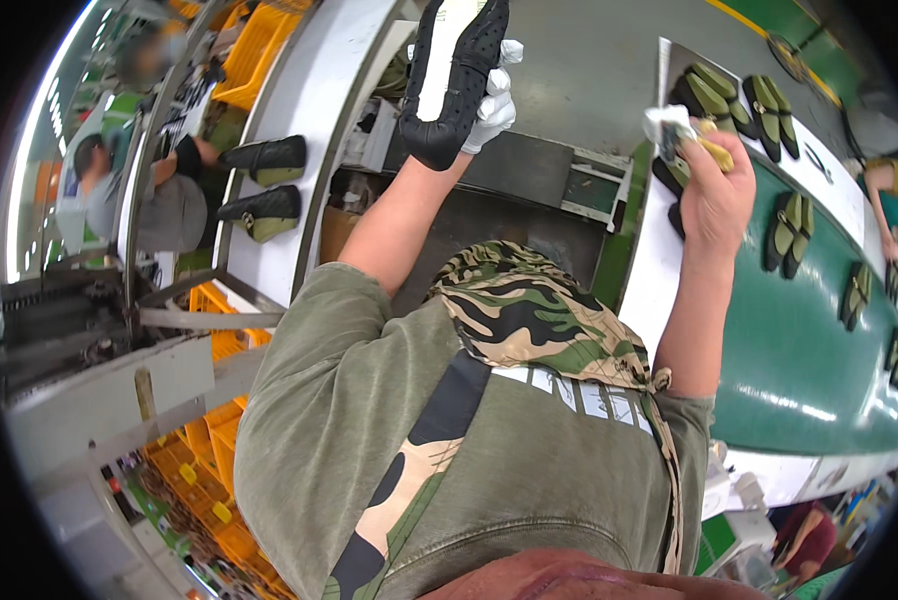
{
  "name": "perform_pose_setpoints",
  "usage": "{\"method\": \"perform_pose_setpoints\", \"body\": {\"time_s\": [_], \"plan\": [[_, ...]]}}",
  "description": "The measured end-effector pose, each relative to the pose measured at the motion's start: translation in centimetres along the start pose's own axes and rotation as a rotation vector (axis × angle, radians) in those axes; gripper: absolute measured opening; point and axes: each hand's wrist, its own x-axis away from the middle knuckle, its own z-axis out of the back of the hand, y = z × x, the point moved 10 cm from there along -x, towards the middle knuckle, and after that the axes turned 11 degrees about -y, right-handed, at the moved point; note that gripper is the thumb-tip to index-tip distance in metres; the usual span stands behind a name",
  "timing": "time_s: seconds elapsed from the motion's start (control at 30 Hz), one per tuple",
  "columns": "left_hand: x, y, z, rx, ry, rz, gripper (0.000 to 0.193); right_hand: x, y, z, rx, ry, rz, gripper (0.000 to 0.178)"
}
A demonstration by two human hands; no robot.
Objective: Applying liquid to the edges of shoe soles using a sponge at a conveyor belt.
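Observation:
A black shoe (474,75), dotted on its sides with a long pale strip along its middle, is held up at the top of the view. My left hand (496,112), in a white glove, grips it from the right side; part of the fingers is hidden behind it. Over the edge of the white worktop, my bare right hand (717,200) is raised with its fingers closed on a crumpled white and yellow cloth (714,148). Dark shoes partly show behind this hand.
To the right, a green conveyor belt (789,370) carries several pairs of olive and black shoes (789,232). Two more shoes (266,212) lie on a white shelf (259,262) at left. Orange crates (261,55) and co-workers (159,190) are beyond. A metal frame (209,318) stands left.

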Motion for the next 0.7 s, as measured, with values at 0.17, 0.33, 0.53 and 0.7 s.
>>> {"method": "perform_pose_setpoints", "body": {"time_s": [0.17, 0.33, 0.53, 0.7], "plan": [[1.9, 3.6, -2.7, -0.108, 0.018, -0.107, 0.073, 1.5, 2.0, 1.4, -0.051, -0.028, -0.058, 0.018], [4.8, 6.8, -4.3, -0.325, 0.191, -0.158, 0.069, 2.4, 3.9, 2.0, -0.084, -0.044, -0.120, 0.018], [11.2, 17.7, -8.2, -0.889, 0.928, -0.579, 0.078, 3.4, 4.5, 4.0, -0.090, -0.015, -0.152, 0.019], [18.0, 26.0, -10.0, -0.945, 0.932, -0.687, 0.069, 4.1, 4.3, 6.1, -0.095, 0.021, -0.160, 0.019]]}}
